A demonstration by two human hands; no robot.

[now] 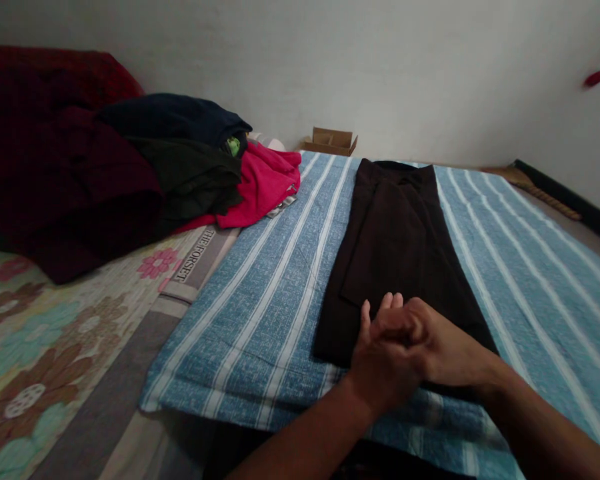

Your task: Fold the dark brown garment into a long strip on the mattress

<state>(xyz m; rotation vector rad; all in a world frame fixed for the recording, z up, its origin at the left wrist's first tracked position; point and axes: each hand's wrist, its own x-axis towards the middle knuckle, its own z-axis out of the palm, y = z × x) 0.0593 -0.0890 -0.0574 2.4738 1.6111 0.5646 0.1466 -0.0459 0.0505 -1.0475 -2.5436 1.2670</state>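
A dark brown garment [395, 247] lies flat on a blue striped cloth [285, 293], with a long panel, perhaps a sleeve, folded over its front. Above its near edge my two hands are pressed together, slightly blurred. My left hand [383, 353] has a few fingers stretched out, pointing away from me. Against it rests my right hand [430, 340], its fingers curled in and partly hidden. I see no object in either hand. Whether my hands touch the garment beneath cannot be told.
To the left is a heap of clothes: a maroon garment [65, 167], a dark green one [190, 177], a navy one [175, 120] and a pink one [265, 183]. They lie on a flowered bedsheet [105, 313]. A cardboard box [330, 141] stands by the wall.
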